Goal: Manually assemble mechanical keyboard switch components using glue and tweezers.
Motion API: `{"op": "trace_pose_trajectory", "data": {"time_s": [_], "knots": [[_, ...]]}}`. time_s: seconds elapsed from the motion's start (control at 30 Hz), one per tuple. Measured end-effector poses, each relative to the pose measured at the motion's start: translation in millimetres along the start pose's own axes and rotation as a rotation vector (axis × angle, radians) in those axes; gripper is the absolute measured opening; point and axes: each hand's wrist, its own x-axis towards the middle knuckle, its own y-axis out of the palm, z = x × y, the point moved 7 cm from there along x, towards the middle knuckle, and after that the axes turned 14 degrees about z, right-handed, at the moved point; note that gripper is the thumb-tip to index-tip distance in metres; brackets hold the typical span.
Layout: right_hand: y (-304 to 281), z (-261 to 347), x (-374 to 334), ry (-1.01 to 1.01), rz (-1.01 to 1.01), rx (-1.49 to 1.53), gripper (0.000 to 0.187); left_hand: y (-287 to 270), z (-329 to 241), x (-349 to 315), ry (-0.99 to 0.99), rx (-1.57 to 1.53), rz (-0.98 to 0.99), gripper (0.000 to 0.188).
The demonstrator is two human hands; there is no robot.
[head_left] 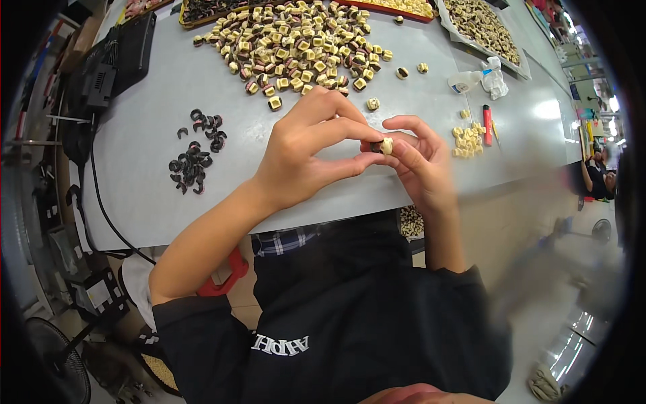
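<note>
In front of my body, a small cream-and-dark piece (385,146) is pinched between the fingertips of both hands. My left hand (306,145) holds its dark side with thumb and index finger. The thumb and fingers of my right hand (422,161) close on its cream side, covering part of it. A loose group of black curved pieces (192,165) lies on the table left of my left hand. Right of my right hand is a small heap of cream pieces (468,140). One single cream piece (373,104) rests just beyond my fingers.
A big pile of cream-and-dark pieces (296,44) covers the far table (235,128). Trays of small parts (481,30) line the back. At right are a red marker-like tool (487,124), a clear bottle (463,82) and crumpled tissue (494,79). A black device (131,57) stands far left.
</note>
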Motion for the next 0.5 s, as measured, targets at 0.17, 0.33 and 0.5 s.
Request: {"op": "trace_pose_trajectory", "data": {"time_s": [0.17, 0.33, 0.5], "knots": [[4, -5, 1, -0.025, 0.077, 0.19, 0.037, 5, -1, 2, 0.025, 0.003, 0.05, 0.029], [1, -9, 4, -0.034, 0.122, 0.212, 0.041, 6, 1, 2, 0.034, -0.004, 0.055, 0.029], [4, 0, 3, -0.078, 0.088, 0.11, 0.043, 5, -1, 3, 0.025, 0.02, 0.048, 0.031]]}}
